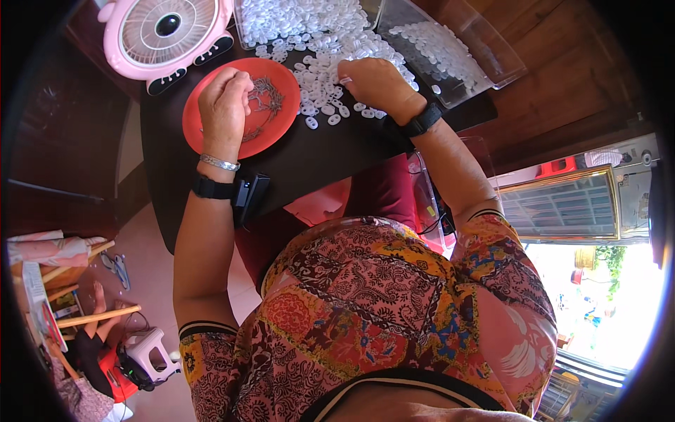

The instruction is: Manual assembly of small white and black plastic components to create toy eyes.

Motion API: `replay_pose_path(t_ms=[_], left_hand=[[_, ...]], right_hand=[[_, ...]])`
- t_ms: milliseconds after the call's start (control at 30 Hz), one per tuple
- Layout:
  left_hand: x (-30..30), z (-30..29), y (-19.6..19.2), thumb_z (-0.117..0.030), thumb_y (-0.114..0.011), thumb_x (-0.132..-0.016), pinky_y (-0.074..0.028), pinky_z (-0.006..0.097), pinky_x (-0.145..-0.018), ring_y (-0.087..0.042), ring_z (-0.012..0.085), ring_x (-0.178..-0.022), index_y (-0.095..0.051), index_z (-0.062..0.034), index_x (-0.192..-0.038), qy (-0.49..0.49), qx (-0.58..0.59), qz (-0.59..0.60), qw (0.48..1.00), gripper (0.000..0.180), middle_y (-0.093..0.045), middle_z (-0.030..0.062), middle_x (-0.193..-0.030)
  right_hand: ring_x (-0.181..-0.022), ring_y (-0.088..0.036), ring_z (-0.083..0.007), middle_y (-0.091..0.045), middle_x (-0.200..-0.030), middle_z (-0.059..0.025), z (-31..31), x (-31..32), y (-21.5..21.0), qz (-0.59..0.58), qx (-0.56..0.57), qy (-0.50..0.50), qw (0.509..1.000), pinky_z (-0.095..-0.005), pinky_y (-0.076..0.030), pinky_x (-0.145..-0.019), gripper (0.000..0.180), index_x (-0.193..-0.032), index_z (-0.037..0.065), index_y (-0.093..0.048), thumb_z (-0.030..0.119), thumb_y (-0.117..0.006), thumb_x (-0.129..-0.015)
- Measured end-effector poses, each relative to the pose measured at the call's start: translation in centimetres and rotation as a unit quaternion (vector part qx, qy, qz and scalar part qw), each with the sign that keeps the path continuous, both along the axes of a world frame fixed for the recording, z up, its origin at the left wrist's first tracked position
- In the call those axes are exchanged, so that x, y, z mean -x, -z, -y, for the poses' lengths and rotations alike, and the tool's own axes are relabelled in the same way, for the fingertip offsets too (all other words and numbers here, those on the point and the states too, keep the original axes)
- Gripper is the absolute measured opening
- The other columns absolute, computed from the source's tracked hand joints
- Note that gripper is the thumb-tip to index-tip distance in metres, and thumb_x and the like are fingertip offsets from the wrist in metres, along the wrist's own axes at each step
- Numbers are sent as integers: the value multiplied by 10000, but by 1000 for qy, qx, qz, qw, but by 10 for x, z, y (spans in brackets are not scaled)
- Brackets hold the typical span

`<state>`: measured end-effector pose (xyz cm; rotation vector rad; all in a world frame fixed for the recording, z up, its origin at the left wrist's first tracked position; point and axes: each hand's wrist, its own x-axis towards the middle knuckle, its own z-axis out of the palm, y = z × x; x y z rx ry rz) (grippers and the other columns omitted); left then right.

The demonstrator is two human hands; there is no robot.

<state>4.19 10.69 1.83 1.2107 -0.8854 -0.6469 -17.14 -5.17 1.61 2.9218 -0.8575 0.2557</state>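
Note:
A round red plate (283,125) holds a scatter of thin grey metal pieces (266,95), too small to name exactly. My left hand (223,104) is over the plate, fingers curled and closed; what they hold, if anything, is hidden. To its right, small white oval plastic pieces with two holes (320,83) lie loose in a heap. My right hand (376,81) is closed over the heap's right part. A bit of white shows by its fingertips, but I cannot make out what it grips.
A clear bin (485,60) with white pieces stands at the far right of the dark table (295,169); another container of them is at the back. A pink fan (169,28) stands at far left. Another person's bare leg (98,302) shows at lower left near a stool (148,355).

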Motion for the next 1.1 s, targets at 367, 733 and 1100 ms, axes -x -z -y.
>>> replay_pose_path(t_ms=[367, 733, 1100], left_hand=[[8, -5, -10, -169, -532, -879, -369, 201, -462, -442, 47, -528, -576, -31, -714, 5, -11, 18, 1000, 219, -494, -19, -611], [0, -4, -8, -245, -512, -875, -335, 196, -412, -487, 86, -462, -571, -72, -727, 33, -27, -88, 995, 236, -520, -3, -578], [-5, -4, -1, -187, -506, -855, -340, 195, -400, -496, 98, -451, -565, -60, -735, 30, -19, -144, 989, 184, -523, 8, -569]], right_hand=[[-756, -645, -199, -662, -800, -111, 10, -14, -39, 190, -173, -93, 962, -293, -506, -720, 198, -972, 38, -624, 127, -643, -796], [-798, -579, -65, -646, -863, -2, -30, -99, -38, 290, -553, -210, 753, -206, -471, -736, 133, -949, 8, -645, 35, -668, -820], [-780, -620, -119, -656, -812, -46, -43, -100, -22, 311, -467, -237, 793, -270, -506, -719, 116, -902, 1, -647, 97, -664, -838]])
